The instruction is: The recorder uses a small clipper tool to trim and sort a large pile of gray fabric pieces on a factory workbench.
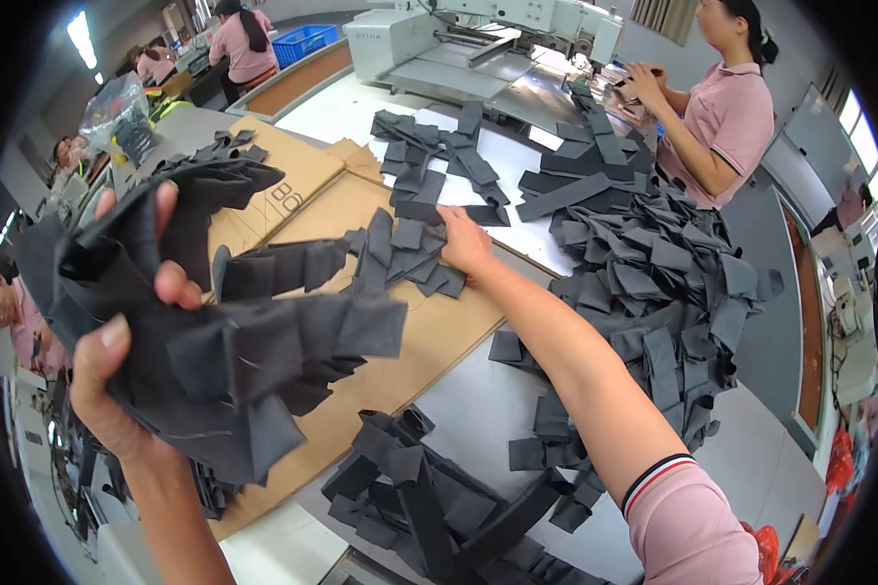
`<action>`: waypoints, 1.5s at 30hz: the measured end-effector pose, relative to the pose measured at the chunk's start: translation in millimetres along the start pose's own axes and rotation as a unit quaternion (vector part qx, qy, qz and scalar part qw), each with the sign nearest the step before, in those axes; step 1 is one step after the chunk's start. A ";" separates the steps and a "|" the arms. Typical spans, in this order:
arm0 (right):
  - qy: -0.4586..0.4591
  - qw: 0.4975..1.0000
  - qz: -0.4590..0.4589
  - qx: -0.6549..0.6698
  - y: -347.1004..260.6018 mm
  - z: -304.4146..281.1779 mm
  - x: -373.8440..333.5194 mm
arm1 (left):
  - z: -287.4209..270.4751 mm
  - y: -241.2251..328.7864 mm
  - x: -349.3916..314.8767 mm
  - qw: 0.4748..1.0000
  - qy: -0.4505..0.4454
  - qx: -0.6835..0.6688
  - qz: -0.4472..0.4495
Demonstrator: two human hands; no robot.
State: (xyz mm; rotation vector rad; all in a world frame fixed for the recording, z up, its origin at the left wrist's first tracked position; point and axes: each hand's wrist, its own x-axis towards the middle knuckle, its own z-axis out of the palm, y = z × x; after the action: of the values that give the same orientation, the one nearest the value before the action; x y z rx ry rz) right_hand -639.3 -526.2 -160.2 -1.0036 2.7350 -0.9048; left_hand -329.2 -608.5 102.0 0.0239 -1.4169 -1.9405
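A thick bundle of dark grey fabric pieces (234, 361) fills my left hand (132, 331), which is raised at the left with thumb and fingers wrapped round the cloth. Several folded flaps hang from the bundle toward the middle. My right hand (466, 242) reaches forward, its fingers closed at the edge of a small heap of the same fabric pieces (400, 255). That heap lies on a brown cardboard sheet (439, 327). The right fingertips are partly hidden against the cloth.
A large pile of dark fabric pieces (654, 283) covers the right of the white table (741, 429); another heap (429, 487) lies nearest me. Beyond stands a sewing machine (390, 47) with a metal bed. A co-worker (727, 112) in pink stands at the far right.
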 end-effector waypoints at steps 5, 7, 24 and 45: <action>0.105 0.987 0.113 0.048 35.2 -16.8 14.3 | -8.0 -50.5 -8.6 0.994 0.064 -0.014 -0.089; 0.097 0.986 0.114 0.069 24.5 -22.4 19.4 | -16.6 -59.9 -10.7 0.990 0.085 -0.015 -0.110; -0.182 0.822 -0.126 0.525 -192.3 -105.4 -99.0 | -30.6 -102.3 -15.5 0.977 0.068 0.048 -0.196; -0.023 0.970 0.211 0.120 -8.4 -10.1 -9.4 | 13.3 29.1 29.0 0.976 -0.154 -0.147 0.048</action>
State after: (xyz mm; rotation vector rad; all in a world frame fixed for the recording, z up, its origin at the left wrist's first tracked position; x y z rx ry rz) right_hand -630.1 -520.4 -148.2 -0.3741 2.5651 -1.0745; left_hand -340.6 -617.5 142.6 -0.4930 -1.2757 -2.1191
